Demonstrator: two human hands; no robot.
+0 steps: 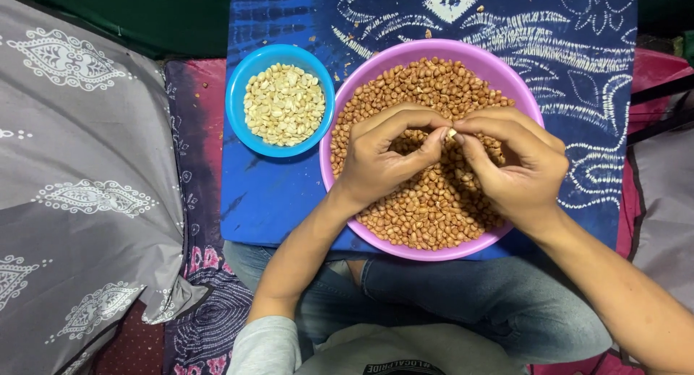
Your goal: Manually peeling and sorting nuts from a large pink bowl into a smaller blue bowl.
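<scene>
Over the middle of the purple bowl (340, 129), a single pale peanut (451, 134) sits pinched between the fingertips of the left hand (379, 158) and the right hand (517, 165), both closing on it equally. The blue bowl (238, 86) of skinned nuts lies just left of the purple one, nearer the left hand.

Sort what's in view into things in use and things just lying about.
In use: left hand, right hand, peanut pinched between them, purple bowl of unpeeled peanuts, blue bowl of peeled peanuts.
Lying about: grey patterned cloth, scattered skins.
</scene>
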